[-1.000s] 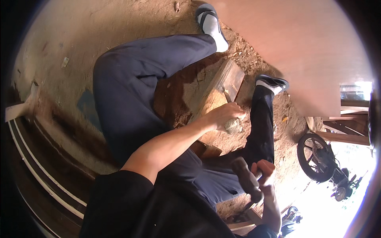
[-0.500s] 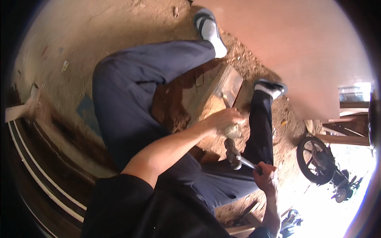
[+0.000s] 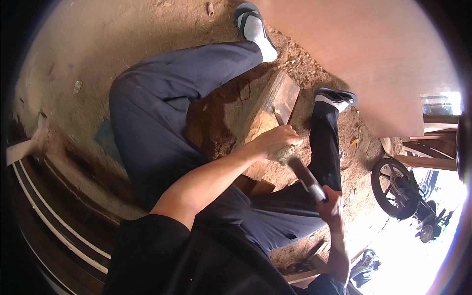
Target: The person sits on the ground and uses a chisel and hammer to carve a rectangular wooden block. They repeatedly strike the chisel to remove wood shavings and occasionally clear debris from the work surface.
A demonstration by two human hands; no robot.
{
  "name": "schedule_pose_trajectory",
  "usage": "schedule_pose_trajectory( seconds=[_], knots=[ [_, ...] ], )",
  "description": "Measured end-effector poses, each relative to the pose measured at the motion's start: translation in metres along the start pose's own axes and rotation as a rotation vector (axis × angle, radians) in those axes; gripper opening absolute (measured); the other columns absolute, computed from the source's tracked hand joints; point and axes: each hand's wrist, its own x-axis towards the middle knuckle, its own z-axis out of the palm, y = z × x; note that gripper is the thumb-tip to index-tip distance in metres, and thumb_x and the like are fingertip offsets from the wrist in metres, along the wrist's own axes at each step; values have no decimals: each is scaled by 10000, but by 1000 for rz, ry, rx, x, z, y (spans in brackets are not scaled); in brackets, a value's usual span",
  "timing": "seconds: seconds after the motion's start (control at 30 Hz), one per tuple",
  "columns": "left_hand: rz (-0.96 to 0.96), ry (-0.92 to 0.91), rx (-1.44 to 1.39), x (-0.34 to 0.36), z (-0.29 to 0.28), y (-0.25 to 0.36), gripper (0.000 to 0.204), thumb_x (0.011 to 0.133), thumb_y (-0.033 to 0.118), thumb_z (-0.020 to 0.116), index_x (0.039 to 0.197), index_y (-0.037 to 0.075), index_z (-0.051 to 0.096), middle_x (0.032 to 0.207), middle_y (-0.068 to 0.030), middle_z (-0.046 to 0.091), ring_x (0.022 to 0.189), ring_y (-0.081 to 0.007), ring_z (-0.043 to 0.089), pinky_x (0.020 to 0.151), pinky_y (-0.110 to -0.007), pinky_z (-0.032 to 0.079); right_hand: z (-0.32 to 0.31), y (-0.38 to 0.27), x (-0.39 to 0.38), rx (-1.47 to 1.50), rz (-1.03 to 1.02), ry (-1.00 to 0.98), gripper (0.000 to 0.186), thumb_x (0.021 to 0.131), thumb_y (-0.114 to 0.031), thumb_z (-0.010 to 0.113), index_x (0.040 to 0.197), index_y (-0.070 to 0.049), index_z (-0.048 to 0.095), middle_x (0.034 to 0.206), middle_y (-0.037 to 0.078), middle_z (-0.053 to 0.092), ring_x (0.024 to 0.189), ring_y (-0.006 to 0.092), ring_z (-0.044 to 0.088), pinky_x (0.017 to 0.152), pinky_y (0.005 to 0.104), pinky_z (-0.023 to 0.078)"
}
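Note:
My left hand (image 3: 275, 141) grips a chisel (image 3: 279, 116); the blade rests on a rough wooden block (image 3: 260, 124) between my legs, and the pale, frayed handle end (image 3: 285, 155) sticks out from my fist. My right hand (image 3: 330, 206) grips a hammer (image 3: 307, 178) by its metal handle. The hammer head is at or very close to the chisel's handle end, slightly blurred; I cannot tell if they touch. The block lies tilted diagonally, with smaller dark wood pieces (image 3: 261, 188) under its near end.
Dirt floor with shavings (image 3: 295, 56) surrounds me. A large plywood sheet (image 3: 373, 59) lies at upper right. A motorbike (image 3: 397, 191) and timber frames (image 3: 427, 162) are at right. Long boards (image 3: 54, 221) run along the lower left. My sandalled feet are beside the block.
My right hand has risen and swung the hammer up and forward, from low beside my leg to the chisel's handle end. My left hand stays in about the same place.

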Motion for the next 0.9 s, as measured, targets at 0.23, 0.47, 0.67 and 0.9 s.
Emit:
schedule_pose_trajectory(
  seconds=[0.23,0.47,0.67,0.9],
  knots=[
    [23,5,51,7,-4,-3,212,901,205,720,806,89,570,743,-53,569,821,-276,611,776,-407,497,-5,14,-17,125,-53,-35,256,780,-90,777,712,-65,531,608,131,536,550,337,593,523,431,401],
    [34,52,-6,-8,9,-8,121,829,144,689,822,90,581,759,-54,585,825,-263,622,809,-387,497,-2,6,-21,-27,-105,117,127,824,-120,774,826,-70,658,674,128,633,580,295,626,557,391,452],
    [69,-93,108,-4,2,-13,144,890,170,699,792,110,613,700,-12,591,761,-211,621,801,-382,498,3,5,-13,-97,56,-14,160,792,-145,774,784,-97,622,615,124,553,631,362,619,653,472,439],
    [30,-32,-45,14,-10,-2,162,847,204,707,818,75,613,722,-50,598,767,-280,617,780,-386,495,6,-8,-5,-56,100,-22,156,836,-51,735,789,-41,586,661,148,582,614,391,625,573,440,455]
  ],
)
